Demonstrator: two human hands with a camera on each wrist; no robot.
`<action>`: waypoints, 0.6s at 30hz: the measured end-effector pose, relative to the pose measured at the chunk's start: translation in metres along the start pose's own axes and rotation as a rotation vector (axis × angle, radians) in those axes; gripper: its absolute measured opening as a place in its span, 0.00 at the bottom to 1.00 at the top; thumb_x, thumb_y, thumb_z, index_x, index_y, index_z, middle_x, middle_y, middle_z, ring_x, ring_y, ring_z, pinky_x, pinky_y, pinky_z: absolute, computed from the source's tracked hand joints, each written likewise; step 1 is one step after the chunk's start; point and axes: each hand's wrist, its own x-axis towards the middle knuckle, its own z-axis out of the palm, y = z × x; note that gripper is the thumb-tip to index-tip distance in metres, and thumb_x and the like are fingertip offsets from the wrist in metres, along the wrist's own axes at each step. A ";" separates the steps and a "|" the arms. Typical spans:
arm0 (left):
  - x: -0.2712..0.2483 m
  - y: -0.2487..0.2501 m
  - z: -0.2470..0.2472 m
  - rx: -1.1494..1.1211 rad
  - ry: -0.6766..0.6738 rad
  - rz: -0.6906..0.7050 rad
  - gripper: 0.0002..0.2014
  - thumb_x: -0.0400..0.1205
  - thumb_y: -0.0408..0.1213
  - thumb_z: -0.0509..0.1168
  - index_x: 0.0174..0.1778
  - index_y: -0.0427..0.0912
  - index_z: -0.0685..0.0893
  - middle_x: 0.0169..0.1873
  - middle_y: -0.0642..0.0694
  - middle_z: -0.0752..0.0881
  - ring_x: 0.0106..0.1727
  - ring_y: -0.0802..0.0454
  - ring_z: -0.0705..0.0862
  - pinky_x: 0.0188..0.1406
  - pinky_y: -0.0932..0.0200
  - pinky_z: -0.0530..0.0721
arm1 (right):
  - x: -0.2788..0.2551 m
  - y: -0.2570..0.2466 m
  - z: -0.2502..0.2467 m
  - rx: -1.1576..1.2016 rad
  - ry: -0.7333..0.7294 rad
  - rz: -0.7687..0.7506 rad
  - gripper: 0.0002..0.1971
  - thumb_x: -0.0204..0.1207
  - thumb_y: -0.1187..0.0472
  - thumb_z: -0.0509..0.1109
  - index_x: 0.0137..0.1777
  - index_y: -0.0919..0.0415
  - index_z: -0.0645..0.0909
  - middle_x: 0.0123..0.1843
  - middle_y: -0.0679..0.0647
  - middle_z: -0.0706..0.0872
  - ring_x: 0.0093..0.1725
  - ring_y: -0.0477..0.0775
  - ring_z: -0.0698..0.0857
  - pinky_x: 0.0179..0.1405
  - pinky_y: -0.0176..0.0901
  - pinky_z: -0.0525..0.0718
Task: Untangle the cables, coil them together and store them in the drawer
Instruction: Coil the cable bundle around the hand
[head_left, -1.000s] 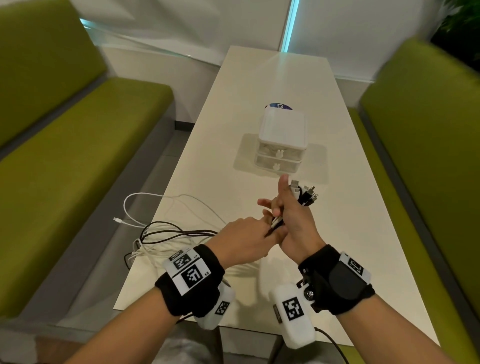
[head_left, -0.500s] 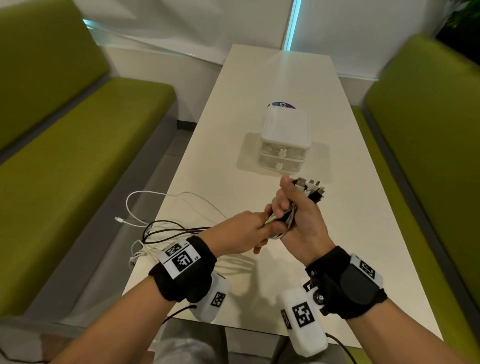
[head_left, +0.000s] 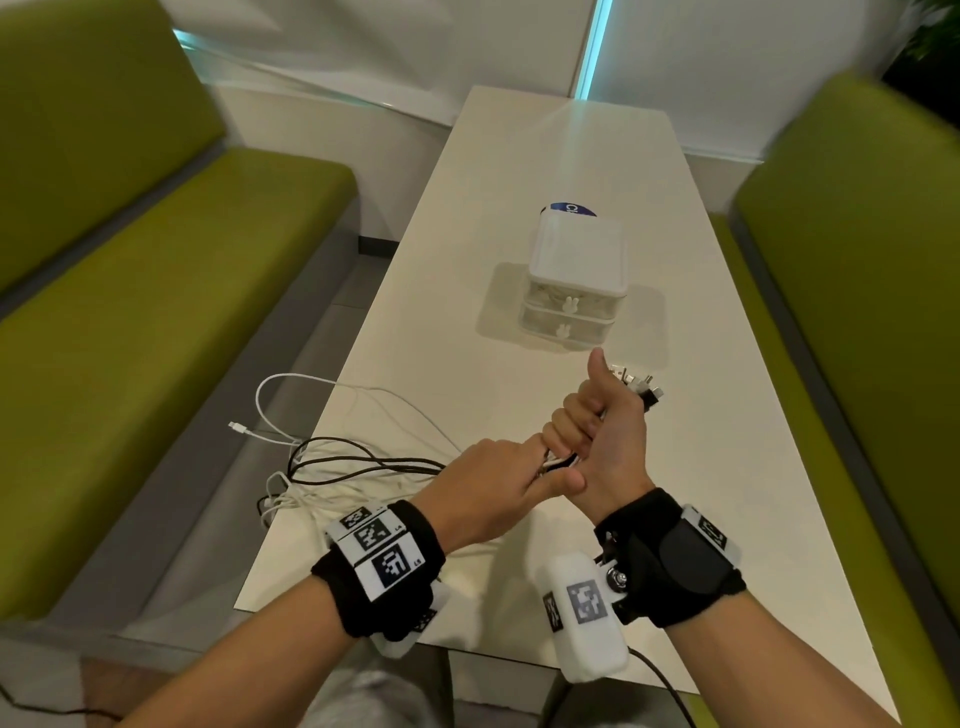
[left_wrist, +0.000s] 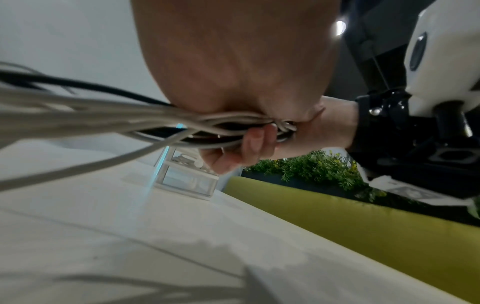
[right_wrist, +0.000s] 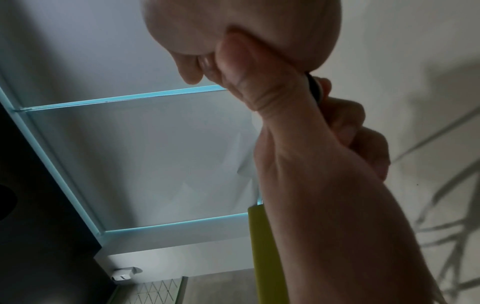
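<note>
Both hands clutched the bundled cables (head_left: 363, 467): the right hand (head_left: 605, 441) fisted round them, thumb up, connector ends (head_left: 641, 387) fanning above; the left hand (head_left: 493, 488) pinched the strands just beside it. White and black lengths trailed loose over the table (head_left: 467, 260) edge. Beyond, the small drawer unit (head_left: 574, 280) stood closed.

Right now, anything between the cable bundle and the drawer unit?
No object on the table lies between the cable bundle in the right hand and the drawer unit. But both drawers look closed, and loose cable trails off the table's left edge.
</note>
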 end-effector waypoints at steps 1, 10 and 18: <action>0.001 -0.001 0.002 0.005 0.004 -0.001 0.46 0.69 0.75 0.33 0.57 0.39 0.75 0.33 0.44 0.83 0.35 0.43 0.79 0.38 0.49 0.74 | 0.001 0.000 0.000 0.001 -0.001 0.006 0.29 0.78 0.47 0.72 0.27 0.52 0.55 0.22 0.48 0.53 0.20 0.49 0.52 0.18 0.41 0.55; 0.004 -0.001 -0.003 0.006 0.046 -0.035 0.38 0.72 0.74 0.43 0.53 0.42 0.75 0.29 0.49 0.79 0.34 0.45 0.80 0.34 0.54 0.69 | 0.005 -0.006 0.003 -0.100 -0.109 -0.023 0.28 0.78 0.52 0.71 0.27 0.53 0.54 0.20 0.49 0.54 0.18 0.49 0.53 0.19 0.42 0.56; -0.029 -0.051 -0.036 0.014 -0.011 -0.112 0.30 0.72 0.70 0.63 0.30 0.43 0.72 0.20 0.51 0.71 0.26 0.53 0.69 0.29 0.55 0.65 | 0.001 -0.023 -0.005 -0.152 -0.266 -0.019 0.25 0.78 0.42 0.66 0.26 0.56 0.64 0.19 0.48 0.56 0.15 0.46 0.54 0.16 0.39 0.58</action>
